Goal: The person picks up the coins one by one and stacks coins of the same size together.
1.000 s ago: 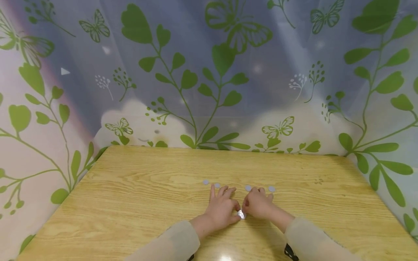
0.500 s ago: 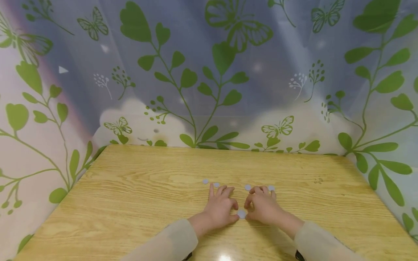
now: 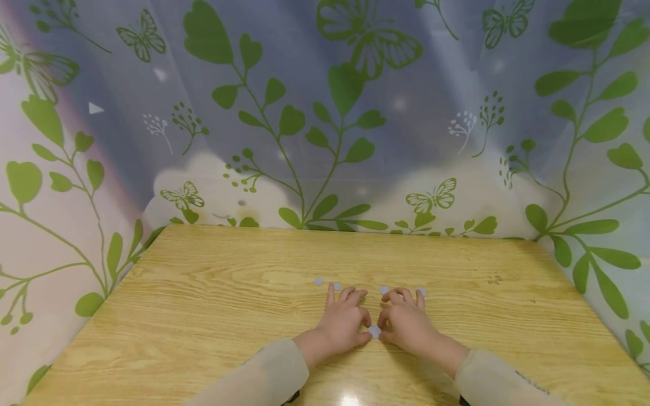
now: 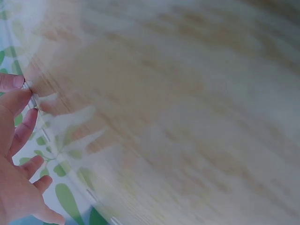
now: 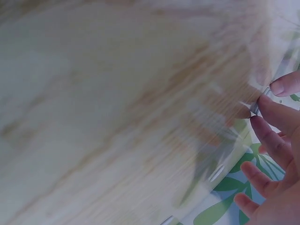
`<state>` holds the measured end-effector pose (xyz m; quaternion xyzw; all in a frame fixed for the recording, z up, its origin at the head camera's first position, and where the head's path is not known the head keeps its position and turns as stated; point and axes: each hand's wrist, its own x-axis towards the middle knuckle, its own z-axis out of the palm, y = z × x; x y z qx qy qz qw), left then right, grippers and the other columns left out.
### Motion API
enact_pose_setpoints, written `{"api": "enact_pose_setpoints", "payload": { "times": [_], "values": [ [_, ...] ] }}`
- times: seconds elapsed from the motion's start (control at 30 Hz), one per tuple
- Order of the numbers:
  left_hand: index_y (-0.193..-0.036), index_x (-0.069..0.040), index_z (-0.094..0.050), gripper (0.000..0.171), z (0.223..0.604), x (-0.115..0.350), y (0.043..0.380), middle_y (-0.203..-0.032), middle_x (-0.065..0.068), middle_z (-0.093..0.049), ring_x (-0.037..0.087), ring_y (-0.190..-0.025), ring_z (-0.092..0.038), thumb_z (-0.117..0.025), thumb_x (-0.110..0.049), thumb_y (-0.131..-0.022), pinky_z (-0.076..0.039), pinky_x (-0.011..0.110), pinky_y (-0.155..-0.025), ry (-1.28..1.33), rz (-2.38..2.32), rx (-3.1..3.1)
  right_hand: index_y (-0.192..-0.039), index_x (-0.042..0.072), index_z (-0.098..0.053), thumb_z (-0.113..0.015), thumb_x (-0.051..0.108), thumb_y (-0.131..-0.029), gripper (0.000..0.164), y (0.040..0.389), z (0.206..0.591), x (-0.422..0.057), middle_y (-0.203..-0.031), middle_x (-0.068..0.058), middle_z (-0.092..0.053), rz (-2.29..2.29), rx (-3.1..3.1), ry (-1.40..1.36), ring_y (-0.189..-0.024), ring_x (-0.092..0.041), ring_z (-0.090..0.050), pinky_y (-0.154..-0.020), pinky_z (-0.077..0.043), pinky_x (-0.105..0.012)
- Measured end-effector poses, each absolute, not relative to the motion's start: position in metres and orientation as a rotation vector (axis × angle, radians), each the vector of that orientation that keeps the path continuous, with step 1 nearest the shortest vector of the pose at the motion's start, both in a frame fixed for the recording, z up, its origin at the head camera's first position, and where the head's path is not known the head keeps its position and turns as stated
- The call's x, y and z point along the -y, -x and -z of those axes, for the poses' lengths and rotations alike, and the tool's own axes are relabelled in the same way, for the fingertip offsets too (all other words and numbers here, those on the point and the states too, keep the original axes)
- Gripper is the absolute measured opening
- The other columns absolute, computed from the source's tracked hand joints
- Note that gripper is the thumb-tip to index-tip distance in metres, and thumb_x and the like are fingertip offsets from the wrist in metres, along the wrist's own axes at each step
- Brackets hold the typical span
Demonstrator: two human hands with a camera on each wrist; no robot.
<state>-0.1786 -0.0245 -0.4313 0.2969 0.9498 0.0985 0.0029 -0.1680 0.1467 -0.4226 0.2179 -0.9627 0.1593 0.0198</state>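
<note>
On the wooden table lies a silver coin (image 3: 374,331), seen edge-on as a thin silver coin (image 4: 32,100) in the left wrist view. My left hand (image 3: 341,321) holds its left edge between thumb and index finger, the other fingers spread forward. From the opposite side my right hand (image 3: 408,322) holds the right edge with thumb and index finger. In the right wrist view the coin (image 5: 254,108) sits at the fingertips, partly hidden by them. Whether it is one coin or a small stack, I cannot tell.
Beyond the fingers lie several more silver discs: an outer left disc (image 3: 319,281), one by my left fingertips (image 3: 337,287), another (image 3: 384,290) and a right one (image 3: 422,291) near my right fingers. A leaf-patterned curtain (image 3: 325,141) hangs behind the wooden table (image 3: 228,282).
My right hand's fingers have uncurled and spread, its thumb and index finger now set at the coin's right edge. The coin's bright glint has faded. My left hand has hardly moved.
</note>
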Motion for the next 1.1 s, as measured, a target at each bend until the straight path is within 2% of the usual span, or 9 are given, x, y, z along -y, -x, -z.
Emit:
{"api": "enact_pose_setpoints", "payload": {
  "times": [0.63, 1.1],
  "values": [
    [-0.087, -0.024, -0.072, 0.019, 0.4347, 0.0213, 0.1835, -0.140, 0.007, -0.046, 0.029, -0.135, -0.034, -0.069, -0.041, -0.081, -0.017, 0.067, -0.108, -0.934, -0.258, -2.989, -0.066, 0.016, -0.070, -0.083, 0.020, -0.066, 0.013, 0.1669, 0.4258, -0.1489, -0.115, -0.010, -0.059, -0.386, 2.892, -0.738, -0.122, -0.041, -0.040, -0.097, -0.018, -0.077],
    [-0.087, -0.025, -0.070, 0.020, 0.4344, 0.0217, 0.1824, -0.140, 0.007, -0.046, 0.029, -0.134, -0.035, -0.067, -0.044, -0.082, -0.016, 0.067, -0.108, -0.935, -0.253, -2.989, -0.072, 0.016, -0.071, -0.081, 0.023, -0.069, 0.012, 0.1662, 0.4264, -0.1487, -0.116, -0.010, -0.059, -0.410, 2.907, -0.728, -0.121, -0.041, -0.041, -0.097, -0.018, -0.077]
  ]
}}
